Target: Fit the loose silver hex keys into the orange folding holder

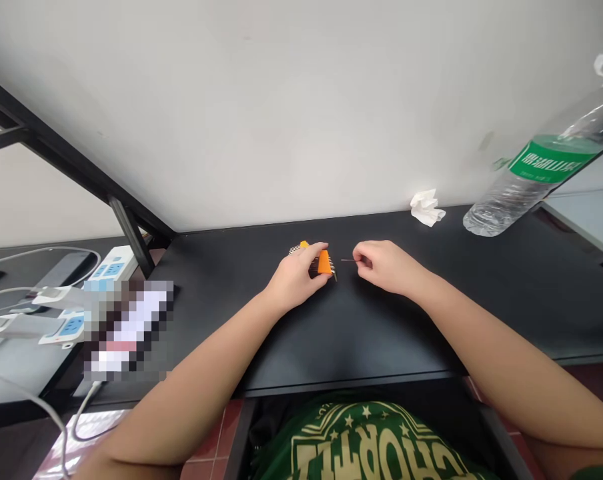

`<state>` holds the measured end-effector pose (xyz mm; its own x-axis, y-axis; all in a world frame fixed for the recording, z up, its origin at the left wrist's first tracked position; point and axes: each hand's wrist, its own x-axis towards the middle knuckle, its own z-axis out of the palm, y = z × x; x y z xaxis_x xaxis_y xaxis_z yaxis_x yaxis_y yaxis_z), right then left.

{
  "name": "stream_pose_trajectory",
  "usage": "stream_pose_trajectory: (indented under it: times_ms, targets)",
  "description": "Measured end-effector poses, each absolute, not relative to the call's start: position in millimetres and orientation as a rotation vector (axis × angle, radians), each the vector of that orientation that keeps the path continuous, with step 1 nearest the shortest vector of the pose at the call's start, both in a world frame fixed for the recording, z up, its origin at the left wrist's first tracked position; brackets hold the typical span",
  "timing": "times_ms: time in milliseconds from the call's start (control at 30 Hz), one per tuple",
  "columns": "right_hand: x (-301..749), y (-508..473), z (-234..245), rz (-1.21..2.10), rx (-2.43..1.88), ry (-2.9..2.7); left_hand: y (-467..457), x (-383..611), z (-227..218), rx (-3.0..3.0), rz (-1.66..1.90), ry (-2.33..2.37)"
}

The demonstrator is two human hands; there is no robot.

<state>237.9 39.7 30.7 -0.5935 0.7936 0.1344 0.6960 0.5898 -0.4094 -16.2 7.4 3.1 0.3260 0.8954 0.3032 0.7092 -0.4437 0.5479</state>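
Note:
My left hand [295,277] is closed around an orange hex key holder [324,263] on the black table. Several metal keys stick out on both sides of it, and my fingers cover part of its middle. To the right, my right hand [384,265] pinches a thin hex key [347,260] between thumb and forefinger. Its free end points left toward the holder, with a small gap between them. The rest of this key is hidden in my fingers.
A large clear bottle [501,197] with a green label stands at the back right, near a crumpled tissue [426,208]. On the left lie a blurred phone [136,320], a white power strip [124,260] and cables. A wall [301,120] borders the black table [301,340] behind.

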Motion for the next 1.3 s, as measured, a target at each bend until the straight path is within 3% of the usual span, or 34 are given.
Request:
stream_pose_trajectory:
  times_ms: [533, 967, 1100, 1300]
  targets:
    - [235, 34, 21, 0.270, -0.882, -2.410, 4, -14, 8, 2.175, 0.769, 1.328]
    - [230, 22, 26, 0.051, -0.806, -2.554, 1, -12, 10, 2.531, 0.849, 1.284]
    - [226, 24, 27, 0.508, -0.761, -2.377, -1, -8, 13, 2.597, 0.920, 1.215]
    - [225, 37, 20, 1.710, -0.847, -1.718, -1, -7, 14, 2.605, 1.070, 1.151]
